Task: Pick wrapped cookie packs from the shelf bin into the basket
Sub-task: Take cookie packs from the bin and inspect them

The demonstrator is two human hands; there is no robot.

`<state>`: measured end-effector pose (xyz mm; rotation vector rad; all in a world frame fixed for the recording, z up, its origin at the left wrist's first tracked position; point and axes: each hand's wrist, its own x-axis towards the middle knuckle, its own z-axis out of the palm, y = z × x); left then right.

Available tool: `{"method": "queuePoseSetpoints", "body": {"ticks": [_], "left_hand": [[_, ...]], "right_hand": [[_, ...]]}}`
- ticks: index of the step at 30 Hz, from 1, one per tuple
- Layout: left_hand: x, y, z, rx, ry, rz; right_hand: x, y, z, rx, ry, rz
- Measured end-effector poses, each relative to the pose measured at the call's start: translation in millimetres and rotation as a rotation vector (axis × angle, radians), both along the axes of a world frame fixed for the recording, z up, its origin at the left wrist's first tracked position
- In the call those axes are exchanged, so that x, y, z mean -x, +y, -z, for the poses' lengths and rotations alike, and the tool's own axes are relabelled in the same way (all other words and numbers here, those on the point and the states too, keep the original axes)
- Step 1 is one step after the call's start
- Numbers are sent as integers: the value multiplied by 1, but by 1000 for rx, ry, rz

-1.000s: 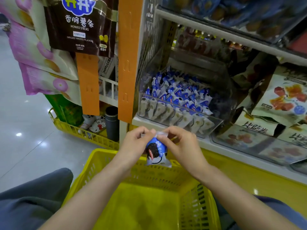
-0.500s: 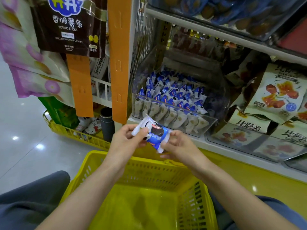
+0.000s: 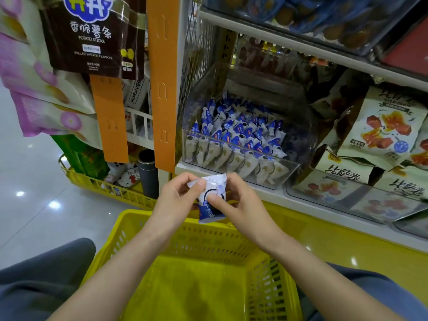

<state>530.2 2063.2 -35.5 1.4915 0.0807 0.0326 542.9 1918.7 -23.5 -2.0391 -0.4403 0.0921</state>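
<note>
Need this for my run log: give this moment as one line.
left hand: pinches cookie pack | right hand: pinches same pack | pack position: above basket, far edge | basket contents: none seen | bin: stocked

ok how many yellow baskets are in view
2. The near yellow basket sits bottom centre, under the held cookie pack; the far yellow basket sits low at left, by the shelf end. Others may be out of view.

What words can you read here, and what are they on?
"香脆薯条": brown bag
"POTATO STICKS": brown bag
"GRILLED WAGYU FLAVOR": brown bag
"比萨卷": cream bag
Small print on the brown bag: too small to read.
Cookie pack: print blurred.
Bin packs: too small to read.
</note>
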Motion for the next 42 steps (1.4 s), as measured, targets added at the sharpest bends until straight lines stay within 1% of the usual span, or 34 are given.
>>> {"method": "queuePoseSetpoints", "body": {"ticks": [3,5,7,9,10,11,12,16,17,18,19,22,23,24,27,30,32,35,36,37,39,40,42], "left_hand": [[-1,-1,-1,15,19,-6],[-2,-1,0,18,30,-10],[-3,-1,1,9,36,-42],[-4,0,3,24,42,-105],[-4,1,3,27,43,-132],[-5,0,4,26,46,-150],[-5,0,5,12,45,-164],[-5,-3,5,-12,126,-163],[-4,-5,4,-14,151,-131],[-3,-6,3,-16,167,-92],[-3,-8,2,-8,178,-58],[0,-10,2,49,164,1],[1,-9,1,54,144,5],[1,-7,1,49,115,1],[0,-2,0,14,27,-13],[-3,5,-2,-38,-29,3],[-3,7,-2,-98,-54,11],[-3,7,-1,-162,-63,-40],[-3,7,0,-140,-29,-73],[-3,5,-2,-64,37,-90],[-3,3,-7,146,202,-30],[-2,2,-8,231,250,21],[-1,2,-11,312,222,58]], "right_hand": [[3,-1,2,114,-162,-9],[2,-1,3,150,-194,-9],[1,0,3,45,-75,15],[0,3,3,-91,149,24],[0,5,3,-129,248,21],[1,6,4,-129,276,23],[1,6,6,-103,240,41],[0,3,6,49,-80,173],[0,2,7,71,-117,192],[0,2,7,65,-103,210],[0,4,7,3,-35,226],[0,10,1,-387,343,237],[-1,10,0,-436,408,231],[-2,8,-2,-416,425,223],[-5,2,-6,-294,369,201],[-6,0,-11,-302,318,172],[-6,-1,-11,-251,223,142],[-4,-2,-9,-135,5,136],[-3,-3,-8,-96,-90,137],[-2,-4,-6,-52,-192,127],[0,-6,-3,62,-364,85],[0,-7,-1,121,-417,62],[-1,-8,2,185,-419,13]]}}
